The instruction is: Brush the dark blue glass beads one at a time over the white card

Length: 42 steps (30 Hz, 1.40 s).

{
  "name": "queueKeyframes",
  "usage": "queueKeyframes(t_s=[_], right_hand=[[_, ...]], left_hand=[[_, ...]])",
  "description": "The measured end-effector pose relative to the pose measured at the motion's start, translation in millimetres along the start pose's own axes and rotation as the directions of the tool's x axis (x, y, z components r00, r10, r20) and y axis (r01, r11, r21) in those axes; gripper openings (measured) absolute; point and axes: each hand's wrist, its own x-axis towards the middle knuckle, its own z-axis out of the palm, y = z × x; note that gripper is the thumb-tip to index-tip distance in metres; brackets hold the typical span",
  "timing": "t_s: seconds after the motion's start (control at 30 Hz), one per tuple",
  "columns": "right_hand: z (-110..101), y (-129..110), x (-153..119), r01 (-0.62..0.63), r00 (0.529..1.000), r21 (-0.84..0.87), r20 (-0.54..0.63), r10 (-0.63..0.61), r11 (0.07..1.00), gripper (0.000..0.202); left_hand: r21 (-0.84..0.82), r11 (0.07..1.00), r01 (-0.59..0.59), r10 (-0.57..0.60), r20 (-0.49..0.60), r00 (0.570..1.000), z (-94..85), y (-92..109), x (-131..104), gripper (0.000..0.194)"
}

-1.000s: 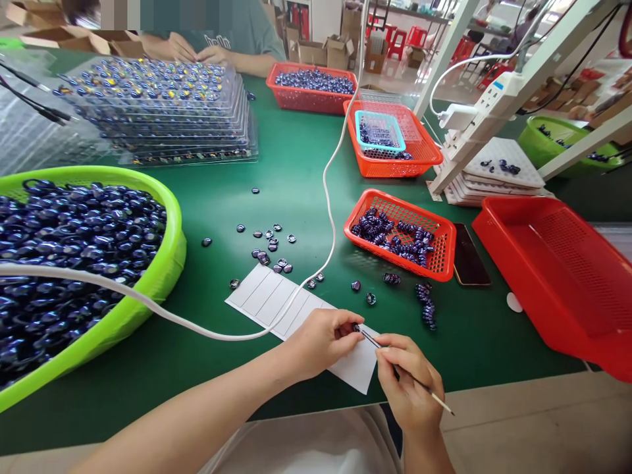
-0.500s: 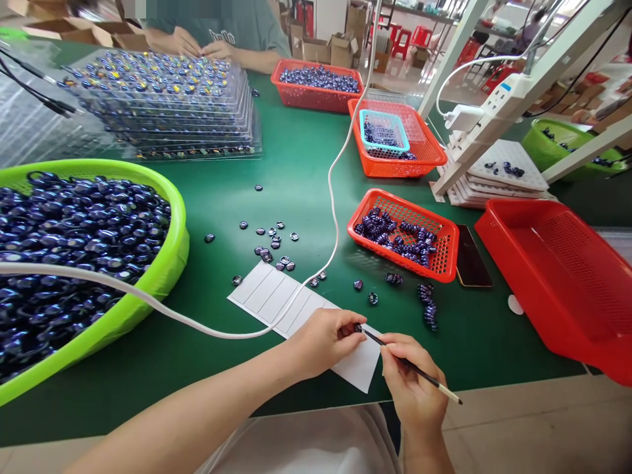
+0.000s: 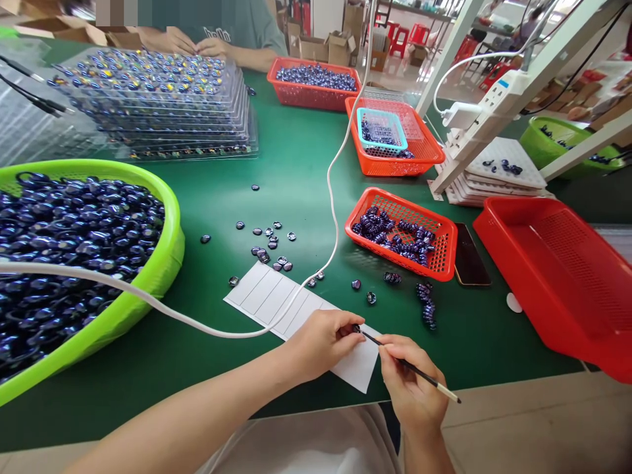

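Note:
Between thumb and fingers, my left hand (image 3: 326, 339) pinches a small dark shiny piece (image 3: 356, 328) above the lined white card (image 3: 276, 299). My right hand (image 3: 417, 382) grips a thin dark brush (image 3: 419, 372) with a pale end, and its tip meets the piece. Several dark blue pieces (image 3: 272, 241) lie loose on the green table (image 3: 296, 164) beyond the card. Two more loose pieces (image 3: 370, 298) are just past my hands, with a stacked row of pieces (image 3: 426, 306) to their right.
A green basket (image 3: 170, 243) full of dark pieces stands at left, stacked clear trays (image 3: 197, 125) behind it. Red baskets (image 3: 449, 253) and a phone (image 3: 471, 257) are at right, beside a large red bin (image 3: 543, 289). A white cable (image 3: 332, 197) crosses the table. A person (image 3: 247, 39) sits opposite.
The whole view has shifted slightly, so things on the table sit a little further left. Both hands keep the same hold on the piece and the brush.

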Motion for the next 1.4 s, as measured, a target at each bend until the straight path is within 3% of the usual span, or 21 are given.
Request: queueKeyframes(t_s=[0.23,0.77,1.4], right_hand=[[0.6,0.1,-3.5,-0.048,0.996,0.073,-0.069,0.053,0.996,0.026],[0.8,-1.4,1.1,-0.005,0.999,0.032,-0.035,0.007,0.999,0.025],[2.0,-2.2,-0.2,-0.065,0.996,0.014,-0.054,0.065,0.998,0.017]], left_hand=[[-0.036,0.999,0.037,-0.036,0.025,0.999,-2.0,2.3,0.4,0.029],[-0.043,0.998,0.044,-0.043,0.02,0.999,0.2,-0.3,0.6,0.032],[-0.031,0.999,0.044,-0.043,0.017,0.999,-0.2,0.4,1.1,0.028]])
